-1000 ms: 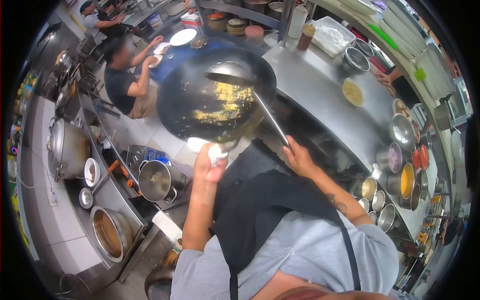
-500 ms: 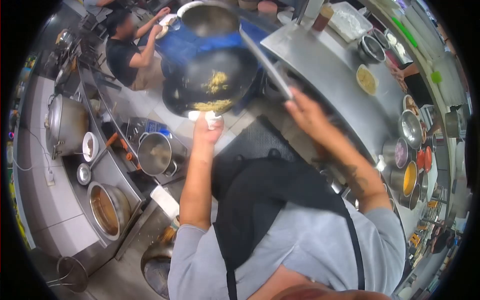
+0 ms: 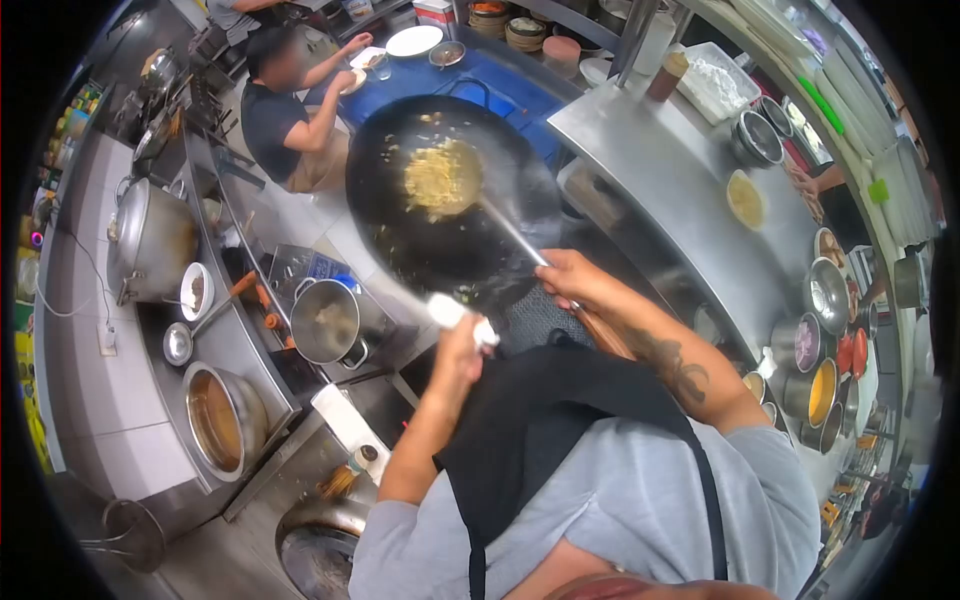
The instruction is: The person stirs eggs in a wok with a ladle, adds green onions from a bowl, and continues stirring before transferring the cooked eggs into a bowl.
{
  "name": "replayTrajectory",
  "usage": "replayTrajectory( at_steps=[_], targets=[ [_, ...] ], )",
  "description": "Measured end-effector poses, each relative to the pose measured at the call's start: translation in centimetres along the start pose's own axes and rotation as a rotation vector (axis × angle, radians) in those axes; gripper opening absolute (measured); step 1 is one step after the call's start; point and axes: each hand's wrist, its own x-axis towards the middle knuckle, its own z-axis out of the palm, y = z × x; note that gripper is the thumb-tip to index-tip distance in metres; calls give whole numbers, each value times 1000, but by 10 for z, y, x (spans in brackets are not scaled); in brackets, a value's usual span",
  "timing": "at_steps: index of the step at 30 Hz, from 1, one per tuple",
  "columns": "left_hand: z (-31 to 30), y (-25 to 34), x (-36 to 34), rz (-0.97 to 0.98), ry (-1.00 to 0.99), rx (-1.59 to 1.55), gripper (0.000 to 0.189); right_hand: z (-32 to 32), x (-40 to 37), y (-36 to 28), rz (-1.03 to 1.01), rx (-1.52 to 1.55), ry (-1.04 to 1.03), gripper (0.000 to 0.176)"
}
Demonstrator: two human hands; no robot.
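My left hand [image 3: 461,352] is closed round a white cloth [image 3: 452,312] at the near rim of a large black wok [image 3: 420,250]. The wok is held in front of me, tilted, its inside showing. My right hand [image 3: 575,277] grips the metal handle of a ladle [image 3: 513,231], which reaches into the wok. Yellow food in strands or pieces [image 3: 438,178] lies at the ladle's round head, with small bits scattered over the wok's dark surface.
At the left stand a large lidded pot [image 3: 155,240], a pot of liquid [image 3: 326,322] and a bowl of brown liquid [image 3: 215,420]. A seated person [image 3: 280,115] is at a blue table [image 3: 510,75]. Right, a steel counter [image 3: 650,170] bears bowls and containers.
The ladle's head has come down from above the far rim into the food. My left hand and the cloth have moved right and nearer to me. The second round pan shape is no longer seen.
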Motion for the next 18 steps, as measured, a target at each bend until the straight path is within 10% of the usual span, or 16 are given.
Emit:
replayTrajectory(
  at_steps=[4, 9, 18],
  targets=[
    [-18, 17, 21, -221, -257, -237, 11, -5, -13, -3, 292, 716, -295, 16],
    [-8, 13, 10, -339, -247, -355, 13, -31, -49, -10, 185, 757, -162, 8],
    [-1, -7, 0, 216, -133, 189, 12, -53, -75, -10, 91, 351, 131, 8]
  ],
)
